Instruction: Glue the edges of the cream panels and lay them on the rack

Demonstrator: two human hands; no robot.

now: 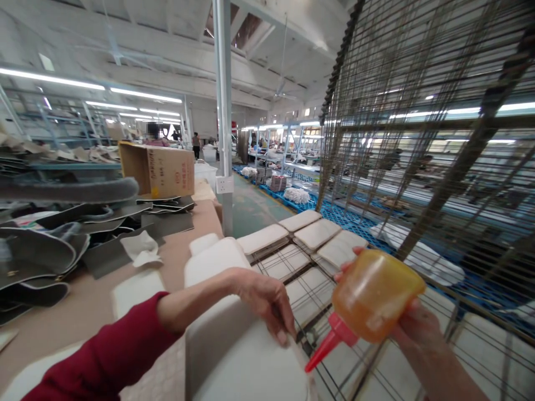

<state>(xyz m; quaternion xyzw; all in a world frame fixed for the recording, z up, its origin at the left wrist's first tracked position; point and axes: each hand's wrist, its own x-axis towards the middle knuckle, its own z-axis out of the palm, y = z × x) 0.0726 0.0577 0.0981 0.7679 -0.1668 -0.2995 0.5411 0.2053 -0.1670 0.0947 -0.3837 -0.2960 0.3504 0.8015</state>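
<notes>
Here, hands (263, 295) (413, 323) grip a translucent bottle (371, 292) — and touch a round-cornered pad (246, 356).

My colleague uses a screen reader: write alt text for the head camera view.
The right hand holds an amber squeeze bottle, red nozzle angled down at the edge of a white pad under the left hand. Similar pads lie on a wire rack alongside in a large workshop.
</notes>
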